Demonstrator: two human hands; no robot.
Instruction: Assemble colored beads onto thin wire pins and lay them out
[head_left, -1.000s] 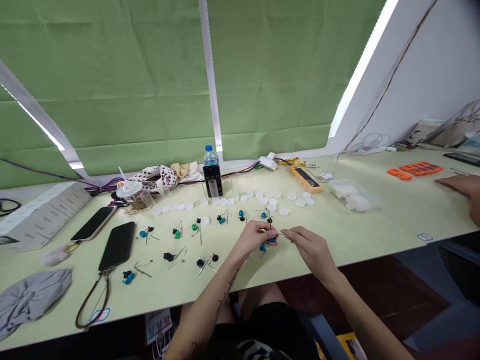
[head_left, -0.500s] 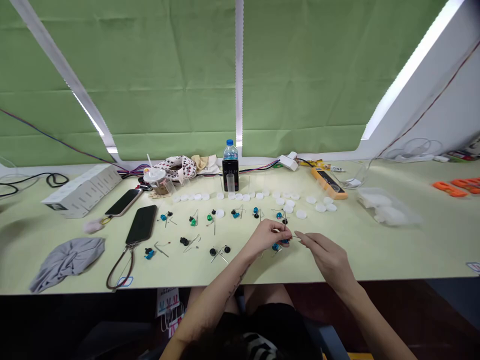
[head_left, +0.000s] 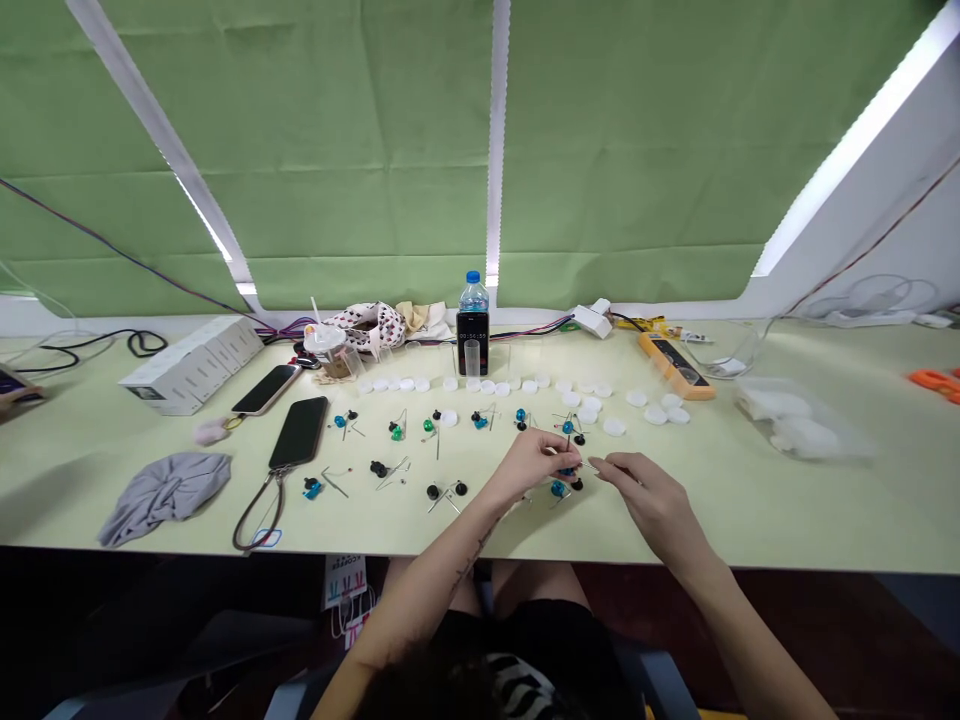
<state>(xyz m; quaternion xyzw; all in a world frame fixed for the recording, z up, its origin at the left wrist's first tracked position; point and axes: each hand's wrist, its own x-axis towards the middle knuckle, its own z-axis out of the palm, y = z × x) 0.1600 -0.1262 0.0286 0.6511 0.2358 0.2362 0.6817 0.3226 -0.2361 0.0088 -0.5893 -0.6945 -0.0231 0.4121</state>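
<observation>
My left hand [head_left: 541, 462] is closed in a pinch above the front part of the table, around a small blue part [head_left: 568, 471] with a dark thin shaft standing up from it. Facing it, my right hand [head_left: 651, 498] pinches a thin metal pin [head_left: 588, 463] whose tip points at the blue part. Whether the two touch is too small to tell. Just below my fingers lie a blue piece [head_left: 558, 488] and a black round piece [head_left: 577, 484]. Behind them are another blue piece [head_left: 568, 427] and a black one [head_left: 579, 439].
Sets of small blue, green [head_left: 428, 425] and black [head_left: 433, 492] parts with thin rods lie leftward. White caps [head_left: 613, 427] form a row behind. A phone [head_left: 472, 340] leans on a bottle [head_left: 473, 291]. A yellow multimeter [head_left: 675, 365] and plastic bag [head_left: 802, 420] lie right.
The head view has turned slightly, so most table items sit further right in the picture. Both hands keep nearly the same pose, with the blue part and the pin still held.
</observation>
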